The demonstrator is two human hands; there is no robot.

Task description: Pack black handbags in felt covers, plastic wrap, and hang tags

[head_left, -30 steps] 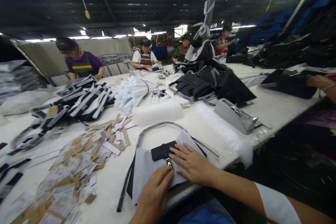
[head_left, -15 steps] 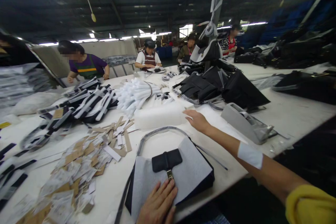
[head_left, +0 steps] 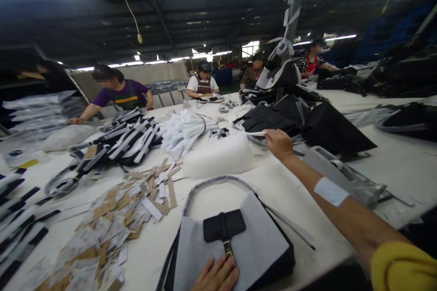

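Observation:
A black handbag [head_left: 273, 277] lies in front of me, its front covered by a light grey sheet [head_left: 259, 236]. A black strap tab [head_left: 224, 226] with a gold clasp [head_left: 227, 248] rests over that sheet. My left hand [head_left: 216, 275] lies flat just below the clasp, fingers stretched out. The wrapped handle [head_left: 218, 181] arches away on the table. Farther out, my right hand [head_left: 279, 144] pinches the edge of a thin white sheet [head_left: 255, 134], seen almost edge-on. Beside it sits a pile of white foam sheets [head_left: 216, 158].
Cardboard and paper tags [head_left: 126, 209] are scattered on the left. Behind them lie wrapped straps [head_left: 126, 141] and a bundle of white rolls [head_left: 186, 129]. Black bags [head_left: 337, 129] and a grey bag [head_left: 324, 163] are at right. Several co-workers [head_left: 205, 84] sit around the table.
My right hand has moved from the foam pile up and to the right, now with a thin white sheet in its fingers. My left hand stays on the bag. The view has tilted up slightly.

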